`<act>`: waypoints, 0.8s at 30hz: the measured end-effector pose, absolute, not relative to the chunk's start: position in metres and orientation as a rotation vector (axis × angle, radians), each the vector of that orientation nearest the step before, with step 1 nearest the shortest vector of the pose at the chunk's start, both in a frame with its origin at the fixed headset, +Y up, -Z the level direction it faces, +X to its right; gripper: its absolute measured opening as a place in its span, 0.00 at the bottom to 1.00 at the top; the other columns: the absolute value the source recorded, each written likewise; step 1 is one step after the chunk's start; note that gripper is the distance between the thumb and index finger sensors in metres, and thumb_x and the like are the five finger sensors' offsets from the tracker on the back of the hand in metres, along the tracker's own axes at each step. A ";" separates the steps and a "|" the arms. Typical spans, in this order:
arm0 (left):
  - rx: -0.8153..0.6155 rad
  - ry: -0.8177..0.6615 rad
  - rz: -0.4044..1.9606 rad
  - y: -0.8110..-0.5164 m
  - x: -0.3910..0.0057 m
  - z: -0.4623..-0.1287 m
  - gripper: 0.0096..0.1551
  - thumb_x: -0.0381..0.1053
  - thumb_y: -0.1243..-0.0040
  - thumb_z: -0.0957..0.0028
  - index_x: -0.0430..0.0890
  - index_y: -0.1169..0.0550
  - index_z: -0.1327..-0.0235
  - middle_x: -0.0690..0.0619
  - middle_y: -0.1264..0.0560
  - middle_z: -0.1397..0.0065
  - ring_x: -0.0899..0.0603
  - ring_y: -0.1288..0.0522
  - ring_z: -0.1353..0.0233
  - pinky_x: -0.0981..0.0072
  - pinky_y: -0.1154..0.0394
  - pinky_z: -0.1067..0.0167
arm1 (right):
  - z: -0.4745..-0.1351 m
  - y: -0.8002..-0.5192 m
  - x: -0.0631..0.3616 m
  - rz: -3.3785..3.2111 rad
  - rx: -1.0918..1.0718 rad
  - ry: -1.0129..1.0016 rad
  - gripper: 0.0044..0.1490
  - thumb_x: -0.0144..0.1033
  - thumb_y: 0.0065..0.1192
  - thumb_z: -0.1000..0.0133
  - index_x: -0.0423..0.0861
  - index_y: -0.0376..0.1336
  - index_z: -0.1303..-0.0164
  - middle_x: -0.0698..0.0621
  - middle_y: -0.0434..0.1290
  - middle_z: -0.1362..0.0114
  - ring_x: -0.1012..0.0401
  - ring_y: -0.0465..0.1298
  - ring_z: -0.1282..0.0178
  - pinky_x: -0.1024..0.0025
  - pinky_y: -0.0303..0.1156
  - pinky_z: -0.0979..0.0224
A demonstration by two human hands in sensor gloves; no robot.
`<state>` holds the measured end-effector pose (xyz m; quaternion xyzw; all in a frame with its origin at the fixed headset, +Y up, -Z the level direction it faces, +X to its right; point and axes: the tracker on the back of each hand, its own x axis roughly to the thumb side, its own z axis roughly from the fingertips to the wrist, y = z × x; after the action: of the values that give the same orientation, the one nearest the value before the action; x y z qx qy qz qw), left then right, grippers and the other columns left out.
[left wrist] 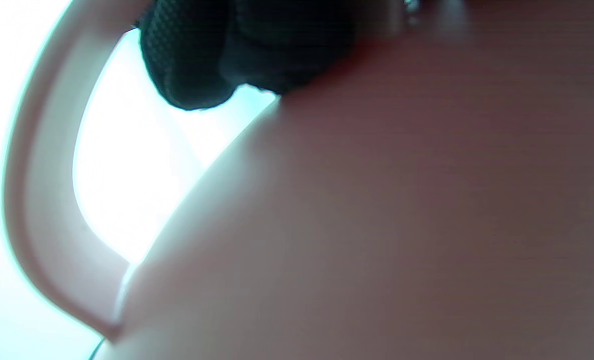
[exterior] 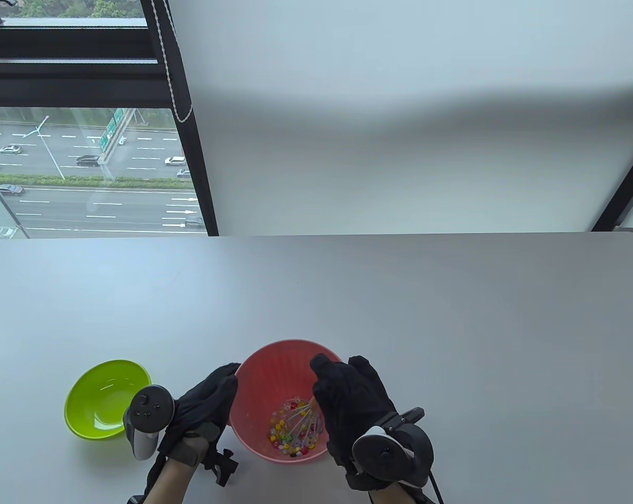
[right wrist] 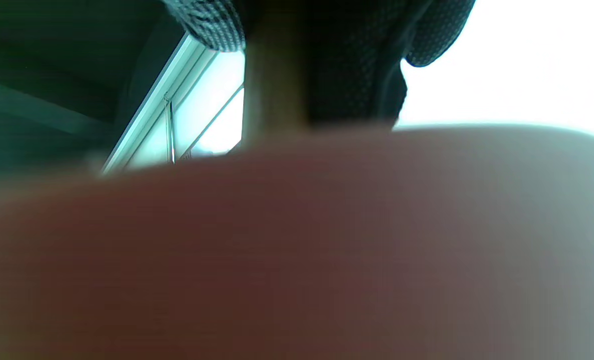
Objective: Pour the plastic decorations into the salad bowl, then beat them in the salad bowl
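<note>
A pink salad bowl (exterior: 274, 367) stands near the table's front edge, with small colourful plastic decorations (exterior: 290, 438) in its bottom. My right hand (exterior: 348, 404) is over the bowl's right side, curled round the handle of a wire whisk (exterior: 301, 420) whose wires sit among the decorations. My left hand (exterior: 211, 399) grips the bowl's left rim. In the left wrist view the bowl's outer wall (left wrist: 402, 210) fills the picture, with my gloved fingers (left wrist: 216, 55) on it. In the right wrist view the bowl's wall (right wrist: 297, 240) is blurred and the whisk handle (right wrist: 274, 95) runs down from my fingers.
A lime green bowl (exterior: 106, 399) stands left of the pink bowl, close to my left hand; nothing shows inside it. The white table (exterior: 400, 294) stretches back to a wall and a window.
</note>
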<state>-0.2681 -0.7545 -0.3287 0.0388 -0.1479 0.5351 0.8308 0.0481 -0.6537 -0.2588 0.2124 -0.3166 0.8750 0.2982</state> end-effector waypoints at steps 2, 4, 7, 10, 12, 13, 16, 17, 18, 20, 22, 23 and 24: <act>0.082 -0.314 1.137 -0.755 -0.268 -0.329 0.38 0.66 0.54 0.39 0.38 0.25 0.34 0.50 0.19 0.63 0.38 0.22 0.47 0.38 0.39 0.29 | -0.259 -0.653 0.047 2.315 0.568 -0.825 0.29 0.51 0.54 0.36 0.58 0.57 0.24 0.56 0.74 0.33 0.60 0.84 0.51 0.54 0.63 0.19; 0.082 -0.314 1.135 -0.754 -0.268 -0.329 0.38 0.66 0.54 0.39 0.38 0.25 0.34 0.51 0.19 0.63 0.38 0.22 0.47 0.38 0.38 0.29 | -0.259 -0.654 0.047 2.311 0.569 -0.821 0.29 0.51 0.56 0.37 0.57 0.58 0.25 0.56 0.74 0.33 0.61 0.85 0.51 0.55 0.64 0.18; 0.082 -0.314 1.136 -0.755 -0.268 -0.329 0.38 0.66 0.54 0.39 0.38 0.25 0.34 0.50 0.19 0.63 0.38 0.22 0.47 0.38 0.38 0.29 | -0.260 -0.654 0.047 2.307 0.569 -0.811 0.29 0.51 0.60 0.38 0.57 0.60 0.27 0.55 0.75 0.33 0.61 0.87 0.51 0.57 0.66 0.19; 0.082 -0.314 1.136 -0.754 -0.268 -0.329 0.38 0.66 0.54 0.39 0.38 0.25 0.34 0.50 0.19 0.63 0.38 0.22 0.47 0.38 0.38 0.29 | -0.261 -0.655 0.046 2.302 0.564 -0.798 0.29 0.50 0.61 0.39 0.56 0.60 0.28 0.55 0.75 0.33 0.60 0.87 0.50 0.57 0.66 0.19; 0.082 -0.314 1.135 -0.755 -0.268 -0.329 0.38 0.66 0.54 0.39 0.38 0.25 0.34 0.51 0.19 0.63 0.38 0.22 0.47 0.38 0.38 0.29 | -0.262 -0.656 0.046 2.300 0.563 -0.796 0.29 0.50 0.62 0.39 0.56 0.61 0.28 0.54 0.75 0.33 0.60 0.88 0.50 0.57 0.66 0.19; 0.082 -0.314 1.137 -0.754 -0.268 -0.329 0.38 0.66 0.54 0.39 0.38 0.25 0.34 0.50 0.19 0.63 0.38 0.22 0.47 0.38 0.38 0.29 | -0.262 -0.656 0.046 2.303 0.563 -0.794 0.29 0.50 0.62 0.39 0.56 0.60 0.28 0.55 0.75 0.33 0.60 0.87 0.49 0.57 0.66 0.19; 0.083 -0.314 1.134 -0.754 -0.268 -0.329 0.38 0.66 0.54 0.39 0.38 0.25 0.34 0.50 0.19 0.63 0.38 0.22 0.47 0.38 0.39 0.29 | -0.261 -0.656 0.045 2.321 0.561 -0.820 0.29 0.50 0.62 0.39 0.57 0.60 0.28 0.55 0.75 0.32 0.60 0.87 0.49 0.55 0.66 0.19; 0.083 -0.314 1.134 -0.754 -0.268 -0.329 0.38 0.66 0.54 0.39 0.38 0.25 0.34 0.50 0.19 0.63 0.38 0.22 0.47 0.38 0.38 0.29 | -0.261 -0.656 0.045 2.328 0.559 -0.830 0.29 0.50 0.61 0.39 0.57 0.60 0.28 0.55 0.75 0.32 0.60 0.87 0.49 0.55 0.66 0.19; 0.082 -0.314 1.136 -0.755 -0.268 -0.329 0.38 0.66 0.54 0.39 0.38 0.25 0.34 0.50 0.19 0.63 0.38 0.22 0.47 0.38 0.39 0.29 | -0.261 -0.656 0.045 2.345 0.560 -0.845 0.28 0.50 0.61 0.39 0.57 0.60 0.28 0.55 0.75 0.32 0.60 0.87 0.48 0.55 0.67 0.19; 0.082 -0.314 1.137 -0.754 -0.268 -0.329 0.38 0.66 0.54 0.39 0.38 0.25 0.34 0.50 0.19 0.63 0.38 0.22 0.47 0.38 0.38 0.29 | -0.260 -0.656 0.045 2.346 0.560 -0.850 0.28 0.50 0.61 0.39 0.57 0.60 0.28 0.55 0.75 0.32 0.60 0.87 0.48 0.55 0.66 0.19; 0.082 -0.314 1.134 -0.754 -0.268 -0.329 0.38 0.66 0.54 0.39 0.38 0.25 0.34 0.51 0.19 0.63 0.38 0.22 0.47 0.38 0.38 0.29 | -0.260 -0.655 0.045 2.367 0.558 -0.882 0.28 0.50 0.62 0.39 0.57 0.61 0.29 0.55 0.75 0.32 0.60 0.87 0.48 0.55 0.66 0.20; 0.082 -0.314 1.134 -0.754 -0.268 -0.329 0.38 0.66 0.54 0.39 0.38 0.25 0.34 0.51 0.19 0.63 0.38 0.22 0.47 0.38 0.38 0.29 | -0.259 -0.655 0.045 2.386 0.557 -0.903 0.28 0.50 0.61 0.39 0.58 0.60 0.29 0.55 0.75 0.32 0.60 0.87 0.48 0.55 0.67 0.20; 0.082 -0.314 1.136 -0.755 -0.268 -0.329 0.38 0.66 0.54 0.39 0.38 0.25 0.34 0.50 0.19 0.63 0.38 0.22 0.47 0.38 0.38 0.29 | -0.259 -0.655 0.045 2.397 0.558 -0.917 0.28 0.50 0.61 0.39 0.58 0.60 0.29 0.55 0.75 0.32 0.60 0.87 0.48 0.55 0.66 0.20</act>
<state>-0.2681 -0.7545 -0.3289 0.0387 -0.1481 0.5356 0.8305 0.0448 -0.6548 -0.2590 0.2054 -0.3377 0.8826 0.2546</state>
